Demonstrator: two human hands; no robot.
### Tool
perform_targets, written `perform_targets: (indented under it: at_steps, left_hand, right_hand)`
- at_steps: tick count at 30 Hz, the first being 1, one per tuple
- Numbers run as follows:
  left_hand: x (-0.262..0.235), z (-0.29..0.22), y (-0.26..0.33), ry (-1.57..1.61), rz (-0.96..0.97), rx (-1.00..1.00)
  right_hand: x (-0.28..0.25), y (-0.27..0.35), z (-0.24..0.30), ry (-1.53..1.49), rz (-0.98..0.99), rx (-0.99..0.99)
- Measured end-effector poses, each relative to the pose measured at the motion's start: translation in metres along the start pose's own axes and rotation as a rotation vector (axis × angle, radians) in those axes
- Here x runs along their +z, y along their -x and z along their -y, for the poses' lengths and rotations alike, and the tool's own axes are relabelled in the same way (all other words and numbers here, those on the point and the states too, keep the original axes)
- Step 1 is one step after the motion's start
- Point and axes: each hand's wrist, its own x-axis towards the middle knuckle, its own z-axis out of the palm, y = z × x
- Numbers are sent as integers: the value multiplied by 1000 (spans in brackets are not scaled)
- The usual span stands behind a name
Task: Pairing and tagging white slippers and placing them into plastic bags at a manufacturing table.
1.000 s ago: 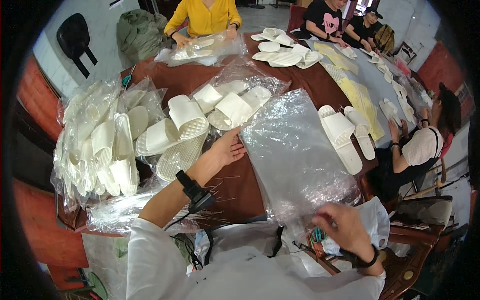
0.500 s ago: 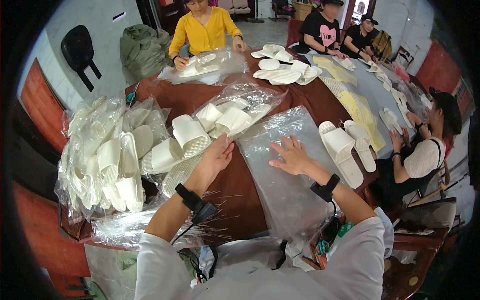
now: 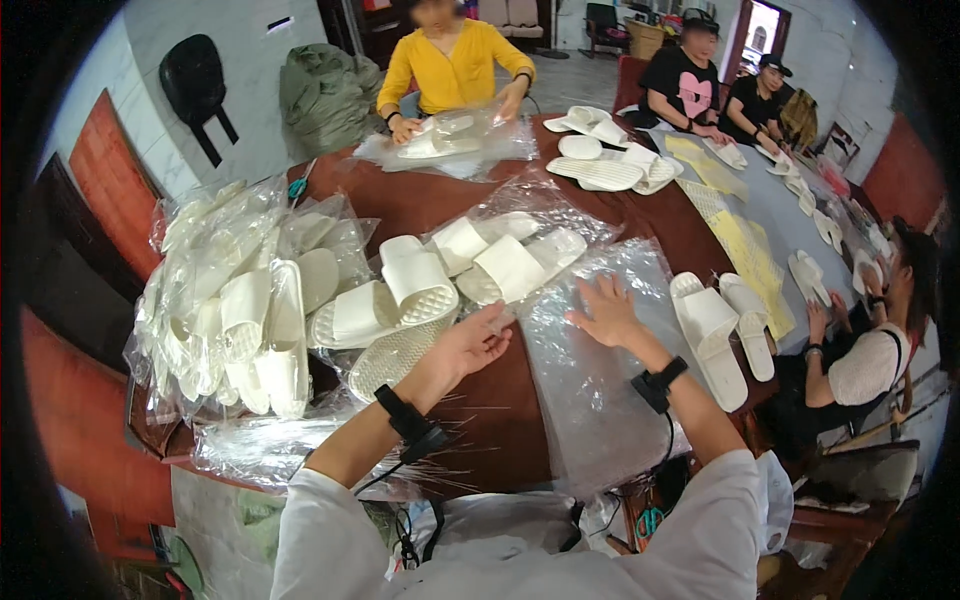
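While the right hand (image 3: 607,312) lies flat, fingers spread, on the clear crinkled plastic bag (image 3: 600,390) spread over the dark brown counter (image 3: 480,420), the left hand (image 3: 475,340) sits at the bag's left edge, fingers loosely curled, touching the film near a white ribbed foam slipper (image 3: 420,283). Whether that hand pinches the film — cannot tell.

Risks, as judged: the bag's near end hangs past the counter edge, so the slick film could slide off if the flat palm lifts. A loose pile of white slippers (image 3: 505,265) on more plastic crowds the bag's upper left — a sweep of the left hand could knock one onto the sheet. A separate pair of white slippers (image 3: 720,325) lies just beside its right edge.
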Motion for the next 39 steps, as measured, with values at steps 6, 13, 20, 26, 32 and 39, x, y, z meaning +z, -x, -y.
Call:
perform_targets:
  at_steps: [6, 13, 20, 26, 32, 39]
  left_hand:
    - [6, -4, 44, -148, 115, -61]
    - [2, -42, 122, -1301, 85, 615]
    - [-65, -88, 111, -1986, -838, 984]
    - [-93, -101, 112, -1673, -880, 616]
    - [-79, -101, 129, -1481, -887, 1047]
    - [-15, -96, 231, -1504, -672, 1447]
  right_hand:
    - [-42, 88, 28, -259, -225, -299]
    - [-40, 180, 70, -523, -202, -337]
    - [-17, 209, 86, -707, -184, -281]
    - [-33, 217, 93, -658, -219, -262]
    - [-37, 214, 100, -658, -202, -356]
    - [-51, 211, 109, -609, -221, -418]
